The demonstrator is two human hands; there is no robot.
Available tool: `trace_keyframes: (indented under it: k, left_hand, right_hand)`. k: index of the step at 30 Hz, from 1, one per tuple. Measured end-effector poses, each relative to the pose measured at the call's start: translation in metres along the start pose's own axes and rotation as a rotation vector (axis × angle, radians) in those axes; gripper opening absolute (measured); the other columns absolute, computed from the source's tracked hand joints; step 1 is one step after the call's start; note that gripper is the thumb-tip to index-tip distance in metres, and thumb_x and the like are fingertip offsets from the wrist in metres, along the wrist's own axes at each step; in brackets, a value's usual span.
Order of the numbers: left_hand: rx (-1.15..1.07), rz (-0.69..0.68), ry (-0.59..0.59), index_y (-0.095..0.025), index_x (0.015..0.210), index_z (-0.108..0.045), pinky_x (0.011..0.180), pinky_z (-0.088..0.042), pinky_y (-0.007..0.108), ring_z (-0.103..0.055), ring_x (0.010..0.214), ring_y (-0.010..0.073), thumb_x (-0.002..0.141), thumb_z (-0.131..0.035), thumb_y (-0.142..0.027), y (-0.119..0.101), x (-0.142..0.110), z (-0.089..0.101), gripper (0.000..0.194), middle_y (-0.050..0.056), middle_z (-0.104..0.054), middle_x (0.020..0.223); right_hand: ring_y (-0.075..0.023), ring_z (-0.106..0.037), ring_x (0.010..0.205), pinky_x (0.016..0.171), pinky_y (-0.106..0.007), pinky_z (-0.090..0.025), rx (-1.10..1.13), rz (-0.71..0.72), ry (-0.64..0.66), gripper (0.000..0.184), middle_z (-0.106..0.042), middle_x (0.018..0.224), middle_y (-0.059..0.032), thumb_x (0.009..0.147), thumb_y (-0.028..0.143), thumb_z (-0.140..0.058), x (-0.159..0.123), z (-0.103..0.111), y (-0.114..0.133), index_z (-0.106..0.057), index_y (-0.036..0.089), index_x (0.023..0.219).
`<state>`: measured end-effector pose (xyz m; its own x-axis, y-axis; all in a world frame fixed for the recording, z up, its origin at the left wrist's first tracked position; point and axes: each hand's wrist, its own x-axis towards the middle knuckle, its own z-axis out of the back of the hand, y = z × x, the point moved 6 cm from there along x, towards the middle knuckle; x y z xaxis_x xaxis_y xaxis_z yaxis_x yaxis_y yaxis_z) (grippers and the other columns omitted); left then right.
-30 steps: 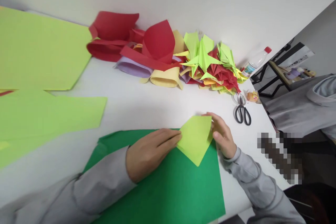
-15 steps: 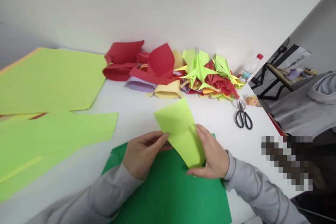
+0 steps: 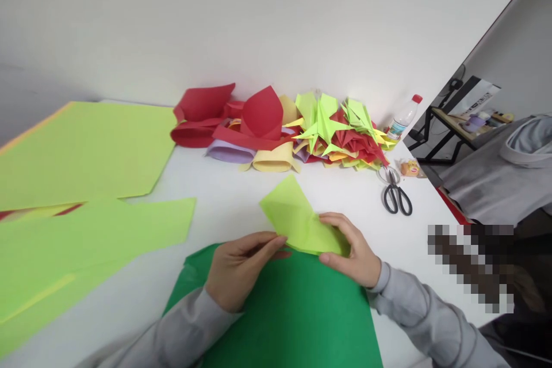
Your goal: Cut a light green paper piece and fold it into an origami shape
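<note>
Since half a second ago, the lower end of the small lime-green folded paper sheet [image 3: 297, 218] has swung up to the right, and it now spans both hands above the far edge of the large dark green paper sheet [image 3: 293, 310] on the white counter [image 3: 233, 207]. At its left edge, the left hand [image 3: 244, 270] has a closed pinch grip; the right hand [image 3: 356, 253] holds the right end in a wider grip, thumb and fingers on opposite edges. Black-handled metal scissors [image 3: 406, 205] lie farther right.
</note>
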<state>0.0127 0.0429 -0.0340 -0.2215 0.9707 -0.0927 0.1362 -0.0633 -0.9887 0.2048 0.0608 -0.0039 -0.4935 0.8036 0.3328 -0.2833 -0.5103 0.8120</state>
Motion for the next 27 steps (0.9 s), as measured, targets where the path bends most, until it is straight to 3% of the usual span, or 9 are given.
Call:
trace_keyframes:
  k: [5,10,15,18,22,27]
  left_hand:
    - [0.168,-0.165,0.028,-0.024,0.066,-0.073,0.062,-0.059,0.029,-0.068,0.058,0.0192,0.069,-0.072,-0.037,-0.012,-0.003,0.0,0.014,-0.001,-0.073,0.062]
    - [0.256,-0.26,0.018,-0.024,0.067,-0.073,0.061,-0.057,0.027,-0.068,0.058,0.0185,0.071,-0.069,-0.036,-0.017,-0.003,0.001,0.014,-0.001,-0.073,0.062]
    - [0.214,-0.197,-0.163,-0.024,0.068,-0.071,0.057,-0.059,0.03,-0.068,0.056,0.0202,0.066,-0.073,-0.038,-0.011,0.005,0.017,0.015,-0.002,-0.071,0.059]
    - [0.165,-0.139,-0.278,-0.024,0.069,-0.071,0.054,-0.059,0.031,-0.067,0.053,0.0193,0.064,-0.075,-0.039,-0.006,0.017,0.033,0.016,-0.002,-0.07,0.061]
    - [0.051,-0.092,-0.309,-0.021,0.072,-0.07,0.057,-0.061,0.032,-0.065,0.055,0.0173,0.063,-0.076,-0.037,-0.001,0.034,0.047,0.02,-0.001,-0.07,0.063]
    - [0.052,-0.067,-0.265,-0.019,0.072,-0.069,0.049,-0.057,0.024,-0.06,0.051,0.0126,0.062,-0.077,-0.038,0.0,0.042,0.047,0.023,-0.002,-0.066,0.06]
  right_hand:
    - [-0.0217,-0.057,0.11,0.097,-0.037,-0.046,0.073,-0.081,-0.036,0.042,-0.061,0.118,-0.0103,0.082,0.041,-0.064,0.0,0.003,-0.002,-0.056,0.02,0.118]
    - [-0.0192,-0.065,0.099,0.091,-0.034,-0.051,-0.02,-0.018,-0.089,0.022,-0.069,0.105,-0.0089,0.09,0.03,-0.053,-0.001,0.009,0.009,-0.068,0.02,0.103]
    - [-0.0182,-0.064,0.072,0.068,-0.031,-0.052,-0.219,-0.048,-0.423,0.026,-0.071,0.079,-0.0062,0.091,0.031,-0.049,-0.006,0.048,0.0,-0.07,0.019,0.084]
    - [-0.0162,-0.057,0.059,0.054,-0.028,-0.047,-0.181,-0.191,-0.544,0.03,-0.066,0.065,-0.003,0.087,0.041,-0.053,-0.006,0.07,-0.025,-0.069,0.018,0.074]
    - [-0.015,-0.055,0.054,0.048,-0.026,-0.044,0.132,-0.381,-0.46,0.035,-0.065,0.062,-0.0023,0.076,0.05,-0.064,-0.002,0.071,-0.057,-0.068,0.016,0.068]
    - [-0.016,-0.064,0.063,0.061,-0.029,-0.053,0.519,-0.449,-0.224,0.033,-0.07,0.075,-0.001,0.068,0.042,-0.075,0.002,0.044,-0.059,-0.066,0.02,0.091]
